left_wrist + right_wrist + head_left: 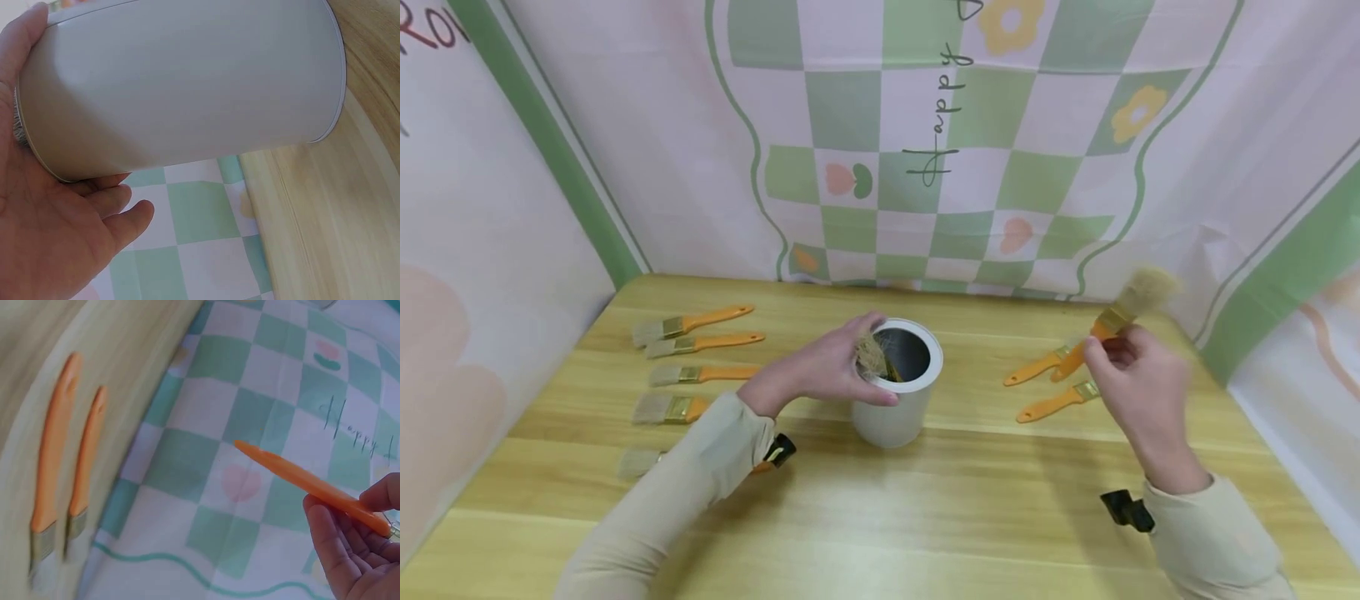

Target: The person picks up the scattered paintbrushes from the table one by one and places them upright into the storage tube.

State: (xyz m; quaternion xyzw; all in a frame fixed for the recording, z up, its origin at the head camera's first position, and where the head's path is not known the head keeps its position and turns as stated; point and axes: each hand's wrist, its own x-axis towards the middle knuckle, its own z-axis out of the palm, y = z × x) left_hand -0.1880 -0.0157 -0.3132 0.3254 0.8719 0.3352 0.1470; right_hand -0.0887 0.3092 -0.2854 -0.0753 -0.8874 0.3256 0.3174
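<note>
My left hand (831, 364) holds a white cylindrical can (887, 421) at its rim, thumb on the near side and fingers round the far side. In the left wrist view the can's plain wall (187, 81) fills the upper part. Bristles of a paintbrush (871, 357) stick up over the rim, close to my palm; the lower part is hidden inside. Off to the right, my right hand (1146, 392) pinches another paintbrush by its orange handle (306, 482), bristles (1146, 292) up and handle end pointing down toward the can side. It is raised above the table.
Two orange-handled paintbrushes (1048, 404) (78, 469) lie on the wooden table (1000, 517) under my right hand. Several more lie in a column at the left, such as a wide brush (655, 408), one partly behind my left sleeve. A checkered cloth (917, 108) hangs behind the table.
</note>
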